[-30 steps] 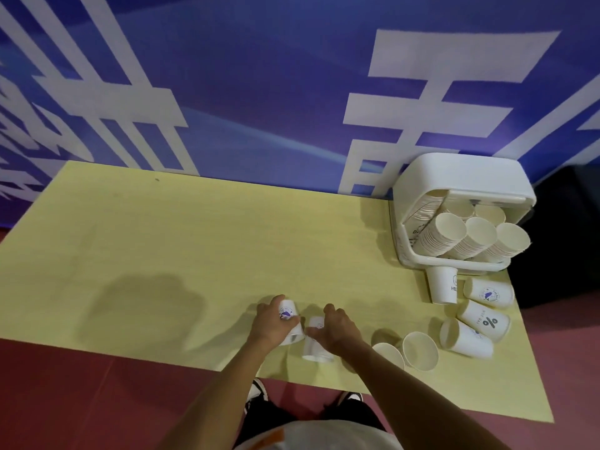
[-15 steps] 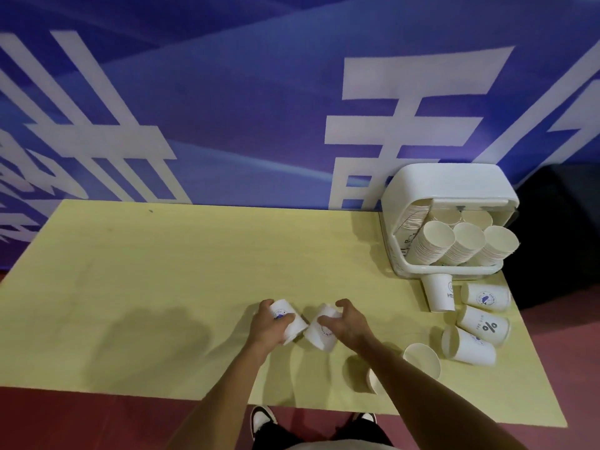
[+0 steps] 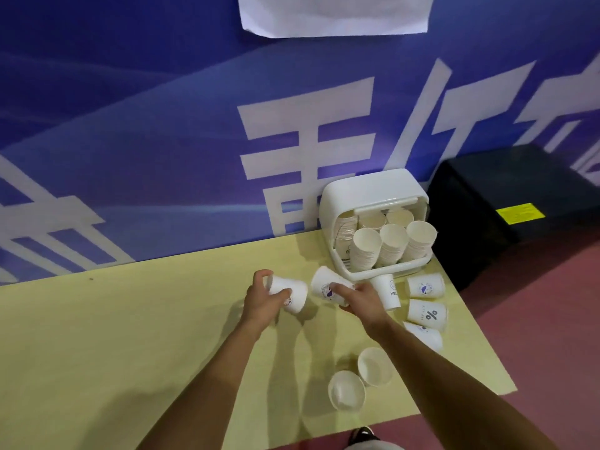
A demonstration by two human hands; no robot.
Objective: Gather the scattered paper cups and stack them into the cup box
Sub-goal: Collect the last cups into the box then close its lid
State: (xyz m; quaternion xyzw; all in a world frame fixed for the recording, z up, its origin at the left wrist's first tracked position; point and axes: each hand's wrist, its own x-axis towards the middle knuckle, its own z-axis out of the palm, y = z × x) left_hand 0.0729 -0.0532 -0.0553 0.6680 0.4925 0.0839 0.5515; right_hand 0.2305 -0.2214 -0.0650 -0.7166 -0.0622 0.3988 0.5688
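My left hand grips a white paper cup tilted on its side, held above the yellow table. My right hand grips a second white cup with a blue logo, also tilted, its base toward the first cup. The two cups are a little apart. The white cup box stands at the table's far right corner, open toward me, with several stacks of cups lying inside. Several loose cups lie in front of the box, one with a % mark.
Two cups sit near the table's front edge, mouths facing up. A black case stands on the red floor to the right of the table. A blue banner wall runs behind the table. My shoe shows below.
Both hands have lifted their cups off the table and carried them away from me, to the right, toward the cup box. The camera has tilted up.
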